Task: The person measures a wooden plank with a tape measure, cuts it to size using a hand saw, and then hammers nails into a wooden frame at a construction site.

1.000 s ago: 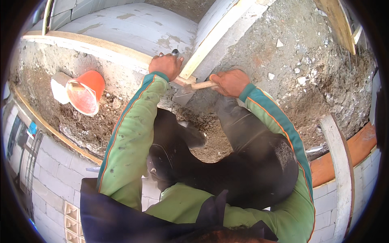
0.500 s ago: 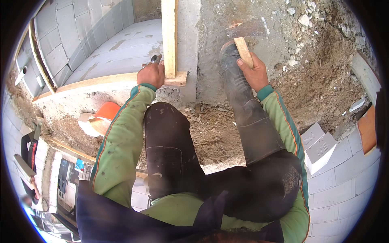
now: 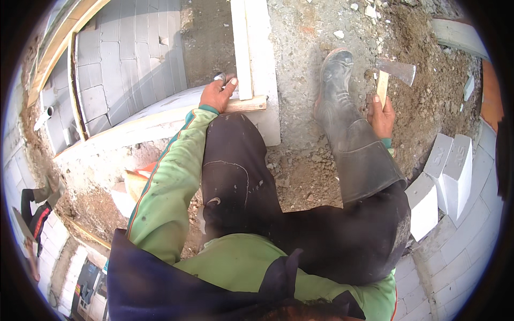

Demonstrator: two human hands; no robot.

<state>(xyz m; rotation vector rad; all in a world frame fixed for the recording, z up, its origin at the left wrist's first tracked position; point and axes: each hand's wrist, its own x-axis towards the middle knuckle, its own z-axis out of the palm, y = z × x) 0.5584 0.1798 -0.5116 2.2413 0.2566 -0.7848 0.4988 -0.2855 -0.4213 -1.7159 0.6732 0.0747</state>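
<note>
My right hand is wrapped round the short wooden handle of a hatchet, beside my black rubber boot. The hatchet's broad metal head sits at the far end of the handle, above dirt and rubble. My left hand is closed on a small grey, round-ended thing, mostly hidden by the fingers. That hand rests at a wooden board laid along the edge of the blockwork. Just right of it, a long timber meets the board's end.
White blocks stand at the right. An orange hard hat lies partly behind my left sleeve. Loose stones and soil spread around my boot. A pale block wall rises at the far left, and another person's leg shows at the left rim.
My right hand has drawn the hatchet away from the boot's toe to the boot's right side. My left hand stays at the board near the timber. The whole view has shifted.
</note>
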